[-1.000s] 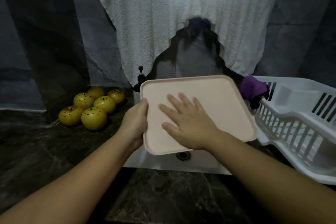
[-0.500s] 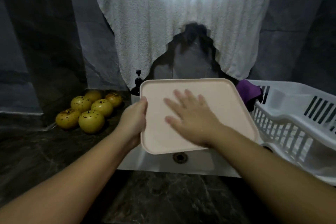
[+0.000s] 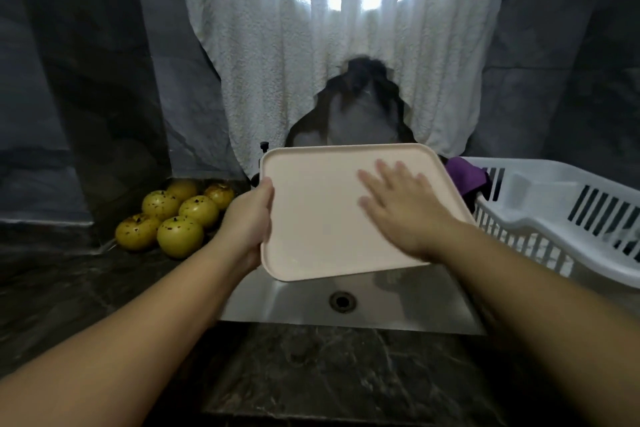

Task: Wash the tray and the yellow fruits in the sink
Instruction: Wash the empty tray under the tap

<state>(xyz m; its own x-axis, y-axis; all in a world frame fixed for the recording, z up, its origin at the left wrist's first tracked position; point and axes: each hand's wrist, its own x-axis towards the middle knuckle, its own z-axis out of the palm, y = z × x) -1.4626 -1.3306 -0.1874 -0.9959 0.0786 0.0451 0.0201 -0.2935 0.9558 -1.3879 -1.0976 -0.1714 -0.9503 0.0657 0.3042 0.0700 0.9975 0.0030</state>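
— Holding the tray (image 3: 322, 218) over the sink (image 3: 381, 305), is that it?

— Yes. The left hand (image 3: 247, 224) grips its left edge, thumb curled over the rim and the fingers hidden underneath. The right hand (image 3: 401, 206) lies flat on the tray's face, fingers straight and a little spread, pressing on the right half. The tray tilts toward the person, its near edge hanging above the drain (image 3: 342, 300).

— Has anything shifted since a second ago?

— The right hand has slid from the middle of the tray out toward the far right corner. The left hand has kept its grip on the same edge.

— And the fruits?

— Six yellow fruits (image 3: 173, 218), speckled with dark spots, sit in a cluster on the dark counter (image 3: 62, 288) to the left, near the left hand but apart from it, in the corner by the wall.

— What's in the containers?

— I can only see the drain in the sink basin; the tray covers the far part. The white dish rack (image 3: 561, 215) on the right has a purple cloth (image 3: 465, 175) draped at its near-left corner, just beside the tray's right edge. A soap pump (image 3: 264, 148) peeks out behind the tray, and a white towel (image 3: 329, 52) hangs above.
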